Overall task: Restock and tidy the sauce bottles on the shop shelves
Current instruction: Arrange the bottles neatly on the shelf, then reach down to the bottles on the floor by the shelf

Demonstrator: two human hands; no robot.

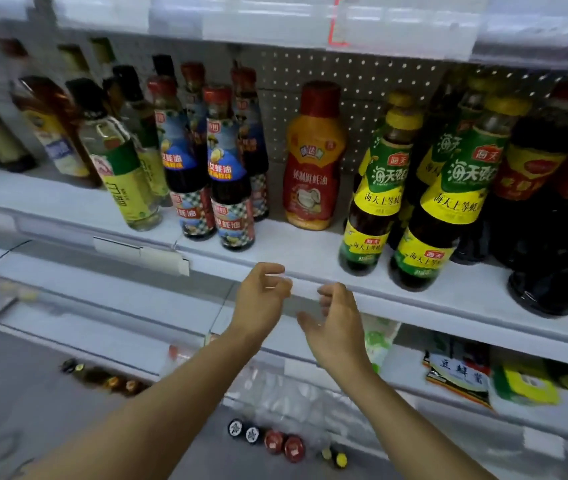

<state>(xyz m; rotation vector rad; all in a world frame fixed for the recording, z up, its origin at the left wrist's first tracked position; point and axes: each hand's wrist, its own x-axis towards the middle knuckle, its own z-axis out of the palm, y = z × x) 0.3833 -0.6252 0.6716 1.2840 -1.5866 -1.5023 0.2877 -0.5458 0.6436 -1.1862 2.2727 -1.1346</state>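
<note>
You are holding both hands up in front of the shelf edge (pixel 310 271), and neither is carrying anything. Your left hand (pixel 262 299) is hanging with its fingers loosely curled, close to the price rail, though whether it is touching the rail is hard to tell. Your right hand (pixel 339 323) is sitting just beside it, fingers relaxed and half spread, thumb out, gripping nothing.

Below your arms, bottle caps (pixel 274 441) are showing in a row near the floor, so stock is probably waiting to go up; that is a judgement, not a certainty.

Just past your hands, the front of the shelf is lying bare ahead of the lone orange squeeze bottle (pixel 313 157), which is standing well back against the pegboard (pixel 362 77). To its left the checked-label oyster sauce bottles (pixel 230 188) are lining up two deep; to its right the green-and-yellow bottles (pixel 449 202) are reaching the front edge. Further left, the clear vinegar bottle (pixel 126 174) and its neighbours are looking tilted, though the wide lens may be exaggerating this. The restock seems partway done, with the middle gap unfilled.
</note>
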